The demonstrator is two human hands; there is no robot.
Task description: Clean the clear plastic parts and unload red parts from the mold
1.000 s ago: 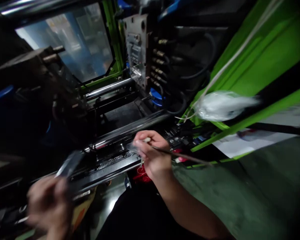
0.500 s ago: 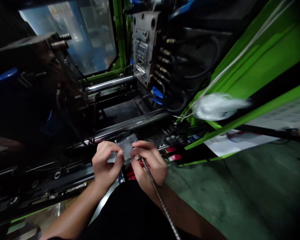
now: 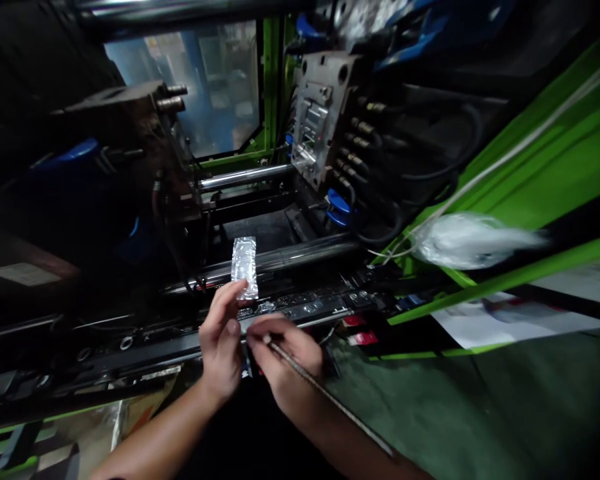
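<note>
My left hand (image 3: pixel 223 347) is raised with its fingers bent. A shiny, crinkled silvery strip (image 3: pixel 244 260) rises from its index fingertip, which overlaps the strip's lower end. Close beside it, my right hand (image 3: pixel 290 357) has its thumb and index finger pinched together, near a small clear piece (image 3: pixel 245 328) too blurred to name. A thin braided cord (image 3: pixel 330 398) with a pale tip runs between the right fingers and back along the forearm to the lower right.
Beyond my hands, a steel mould half (image 3: pixel 325 123) with hose fittings faces another block (image 3: pixel 125 97) on the left. Polished bars (image 3: pixel 300 255) cross the machine. A clear plastic bag (image 3: pixel 463 241) hangs on the green panel (image 3: pixel 540 147) at right. Red-tipped parts (image 3: pixel 363 339) sit low.
The view has shifted, so the machine appears further right and lower. The clear sheet between my hands no longer shows flat there; a silvery strip now stands above my left fingers. The cord lies flatter.
</note>
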